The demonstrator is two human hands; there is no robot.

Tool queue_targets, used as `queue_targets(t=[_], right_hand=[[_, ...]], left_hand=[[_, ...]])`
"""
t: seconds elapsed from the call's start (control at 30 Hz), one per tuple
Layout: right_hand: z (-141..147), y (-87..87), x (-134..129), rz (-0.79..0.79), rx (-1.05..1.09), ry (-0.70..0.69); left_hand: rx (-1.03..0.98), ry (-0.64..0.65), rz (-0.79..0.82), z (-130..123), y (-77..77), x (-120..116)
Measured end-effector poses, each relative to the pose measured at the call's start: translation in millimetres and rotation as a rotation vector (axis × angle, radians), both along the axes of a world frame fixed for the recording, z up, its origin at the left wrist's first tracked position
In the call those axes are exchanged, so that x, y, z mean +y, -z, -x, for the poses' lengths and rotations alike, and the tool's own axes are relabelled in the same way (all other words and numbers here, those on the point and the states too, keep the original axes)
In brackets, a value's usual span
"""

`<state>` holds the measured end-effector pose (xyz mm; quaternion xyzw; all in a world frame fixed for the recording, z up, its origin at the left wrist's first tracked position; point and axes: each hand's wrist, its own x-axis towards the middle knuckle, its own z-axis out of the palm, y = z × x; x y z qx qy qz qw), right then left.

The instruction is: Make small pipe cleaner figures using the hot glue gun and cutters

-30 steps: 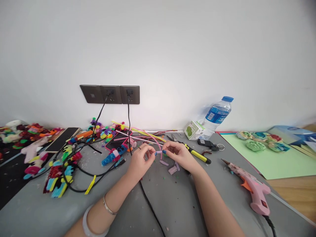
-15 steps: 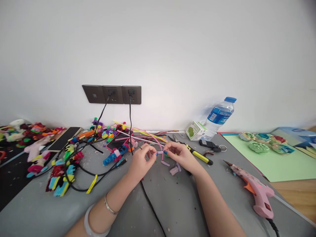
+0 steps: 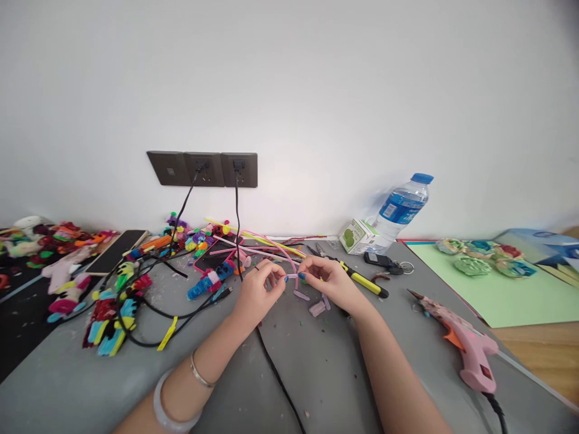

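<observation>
A short lilac pipe cleaner piece (image 3: 292,275) stretches between my two hands. My left hand (image 3: 259,295) pinches its left end between thumb and forefinger. At the other end, the fingertips of my right hand (image 3: 333,284) are closed on the same piece. Just below them on the table lie a small lilac strip (image 3: 301,296) and a folded lilac bundle (image 3: 317,308). Long pink pipe cleaners (image 3: 271,243) run behind my fingers, and a blue and pink fuzzy figure (image 3: 210,282) rests left of my left hand.
To the right are a pink glue gun (image 3: 473,349), keys (image 3: 384,263), yellow-handled pliers (image 3: 366,283), a tilted water bottle (image 3: 400,211) and a small box (image 3: 357,236). Black cables (image 3: 275,367) cross the grey table (image 3: 253,392). Colourful fuzzy figures (image 3: 113,319) and a phone (image 3: 116,252) lie left.
Both hands keep their pinch on the lilac pipe cleaner piece, with only slight finger movement. The whole view has shifted a little.
</observation>
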<state>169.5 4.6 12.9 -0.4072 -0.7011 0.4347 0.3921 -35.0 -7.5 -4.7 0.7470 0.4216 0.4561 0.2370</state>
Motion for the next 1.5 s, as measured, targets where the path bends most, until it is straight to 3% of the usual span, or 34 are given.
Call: queue_targets(t=[1.5], right_hand=[[1.7, -3.5, -2.0, -0.011, -0.028, 0.018]], left_hand=[[-0.003, 0.006, 0.006, -0.4, -3.4, -1.0]])
